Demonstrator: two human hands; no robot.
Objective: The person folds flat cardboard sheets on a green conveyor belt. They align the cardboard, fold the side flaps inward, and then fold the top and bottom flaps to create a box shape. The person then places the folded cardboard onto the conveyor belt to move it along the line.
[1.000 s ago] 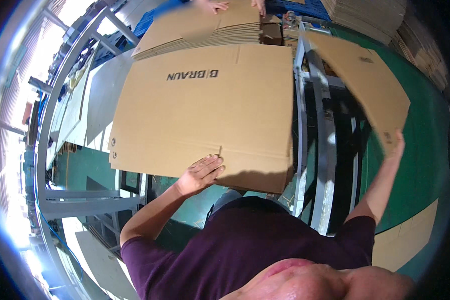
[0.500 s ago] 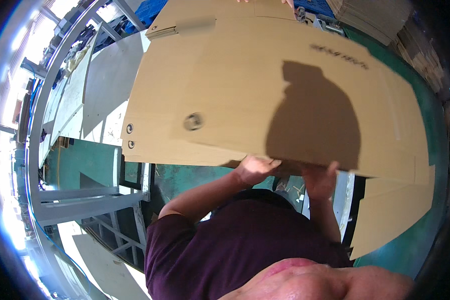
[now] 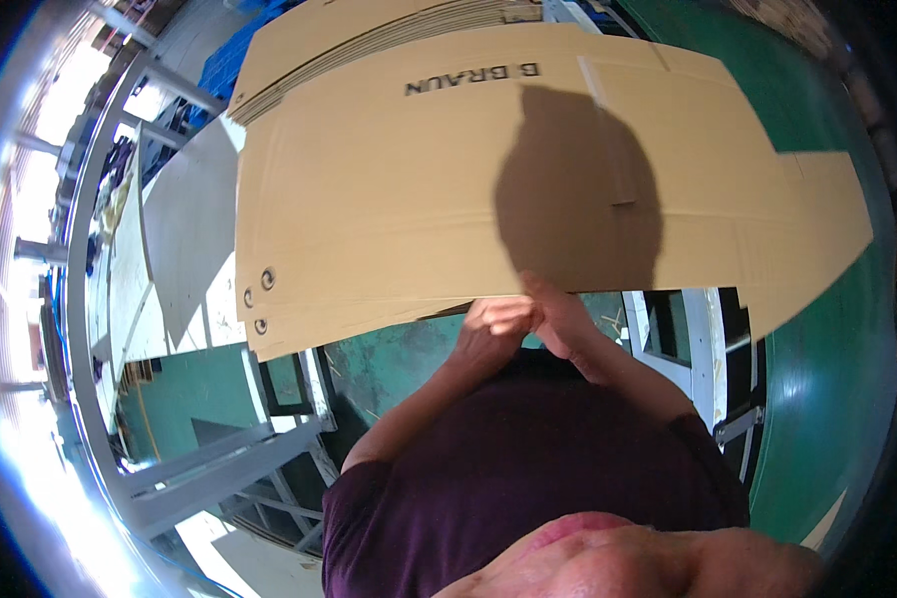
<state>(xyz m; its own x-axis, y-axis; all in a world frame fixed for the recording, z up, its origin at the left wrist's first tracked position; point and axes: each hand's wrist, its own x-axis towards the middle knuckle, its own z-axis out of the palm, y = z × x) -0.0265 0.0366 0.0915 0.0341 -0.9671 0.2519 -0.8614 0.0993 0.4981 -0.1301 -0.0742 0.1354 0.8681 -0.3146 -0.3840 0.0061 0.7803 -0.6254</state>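
The broad flat sheet of brown corrugated cardboard (image 3: 429,199) fills twelve o'clock, its near edge at my chest. My left hand (image 3: 493,324) and right hand (image 3: 558,319) pinch that edge, fingers closed. Light, stiff, floppy when wide; I'd grip farther apart. A stack of similar flattened cardboard sheets (image 3: 369,40) lies beyond.

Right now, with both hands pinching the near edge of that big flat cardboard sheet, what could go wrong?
1. The left hand and right hand hold the cardboard sheet close together at the middle of its near edge, so its wide unsupported sides might sag or swing.
2. The sheet overlaps the cardboard stack beyond it; it could catch there or drag another sheet along.
3. The sheet hides the metal frame below it, so a corner could snag unseen.
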